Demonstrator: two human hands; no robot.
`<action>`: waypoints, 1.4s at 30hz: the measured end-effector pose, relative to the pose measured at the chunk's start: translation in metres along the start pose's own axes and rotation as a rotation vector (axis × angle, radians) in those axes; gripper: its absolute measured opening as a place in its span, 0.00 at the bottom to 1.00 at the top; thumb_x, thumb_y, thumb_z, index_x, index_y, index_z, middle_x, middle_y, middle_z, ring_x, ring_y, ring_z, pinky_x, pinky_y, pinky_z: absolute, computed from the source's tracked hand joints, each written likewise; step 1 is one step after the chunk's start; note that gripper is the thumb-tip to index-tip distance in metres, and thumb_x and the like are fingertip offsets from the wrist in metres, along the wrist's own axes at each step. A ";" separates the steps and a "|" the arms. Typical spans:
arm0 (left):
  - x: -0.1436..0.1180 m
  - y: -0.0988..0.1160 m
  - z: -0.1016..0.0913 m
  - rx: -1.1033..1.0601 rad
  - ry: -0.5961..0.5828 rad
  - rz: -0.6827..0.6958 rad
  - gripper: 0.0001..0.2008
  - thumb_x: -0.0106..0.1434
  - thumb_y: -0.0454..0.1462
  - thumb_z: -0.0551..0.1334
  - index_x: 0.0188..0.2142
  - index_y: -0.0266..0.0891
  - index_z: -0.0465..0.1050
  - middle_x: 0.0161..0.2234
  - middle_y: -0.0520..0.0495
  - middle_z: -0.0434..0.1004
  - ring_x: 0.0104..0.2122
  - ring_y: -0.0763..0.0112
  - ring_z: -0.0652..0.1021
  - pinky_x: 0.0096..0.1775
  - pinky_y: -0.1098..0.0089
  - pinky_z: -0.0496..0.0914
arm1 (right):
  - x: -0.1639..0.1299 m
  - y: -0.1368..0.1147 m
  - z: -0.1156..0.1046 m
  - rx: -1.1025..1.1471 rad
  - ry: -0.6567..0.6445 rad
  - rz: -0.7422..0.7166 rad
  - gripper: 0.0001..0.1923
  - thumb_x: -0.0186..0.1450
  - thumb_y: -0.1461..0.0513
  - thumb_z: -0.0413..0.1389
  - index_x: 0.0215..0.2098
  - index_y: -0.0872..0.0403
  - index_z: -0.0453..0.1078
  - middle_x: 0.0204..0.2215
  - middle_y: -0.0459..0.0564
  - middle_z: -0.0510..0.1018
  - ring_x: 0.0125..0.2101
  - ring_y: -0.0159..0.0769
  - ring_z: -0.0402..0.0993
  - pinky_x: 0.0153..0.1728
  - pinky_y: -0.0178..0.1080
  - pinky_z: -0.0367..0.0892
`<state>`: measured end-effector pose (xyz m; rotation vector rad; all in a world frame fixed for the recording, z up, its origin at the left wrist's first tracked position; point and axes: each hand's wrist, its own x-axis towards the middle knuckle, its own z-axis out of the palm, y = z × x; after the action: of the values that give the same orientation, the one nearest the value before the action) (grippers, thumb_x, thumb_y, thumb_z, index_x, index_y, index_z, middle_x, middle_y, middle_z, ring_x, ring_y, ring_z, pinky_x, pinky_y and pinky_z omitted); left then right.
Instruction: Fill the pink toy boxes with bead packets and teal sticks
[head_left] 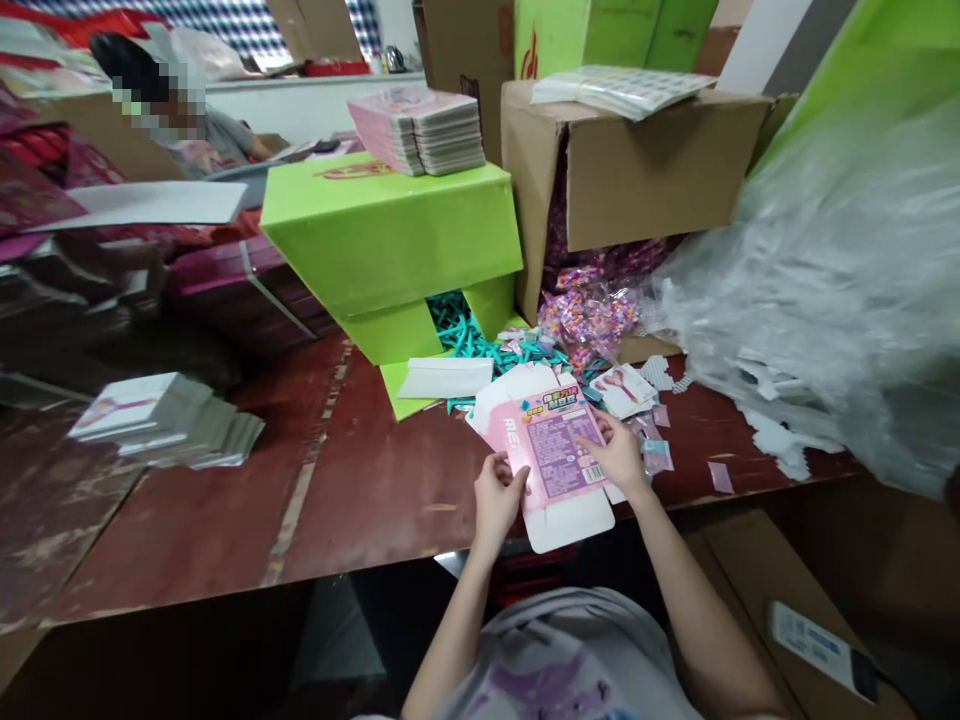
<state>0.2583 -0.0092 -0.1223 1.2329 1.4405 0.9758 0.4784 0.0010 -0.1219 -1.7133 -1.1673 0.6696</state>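
Between my two hands is a pink and purple cardboard box with printed text and a barcode, its white end flaps sticking out at top and bottom. My left hand grips its left edge between thumb and fingers. On the right edge, my right hand has its thumb on the printed face and the fingers behind. Just beyond the box lie teal plastic pieces in a heap that spills from an opening in a green carton. A white card with a pink picture rests by my right hand.
Small colourful packets spill from a brown carton. Clear plastic sheeting bulges at right. Stacked white boxes stand on the red table at left. Pink card stacks top the green carton. Another person is at back left.
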 end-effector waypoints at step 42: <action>-0.077 0.067 -0.070 -0.713 -0.039 0.034 0.24 0.58 0.50 0.62 0.43 0.30 0.73 0.40 0.37 0.78 0.40 0.55 0.78 0.45 0.59 0.70 | -0.099 -0.099 0.025 0.317 -0.221 0.205 0.31 0.54 0.43 0.59 0.46 0.57 0.70 0.37 0.56 0.79 0.38 0.46 0.77 0.33 0.38 0.73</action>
<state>0.2058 -0.0725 -0.0304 0.7383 0.9066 1.3253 0.3773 -0.0680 -0.0487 -1.5257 -0.9760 1.1311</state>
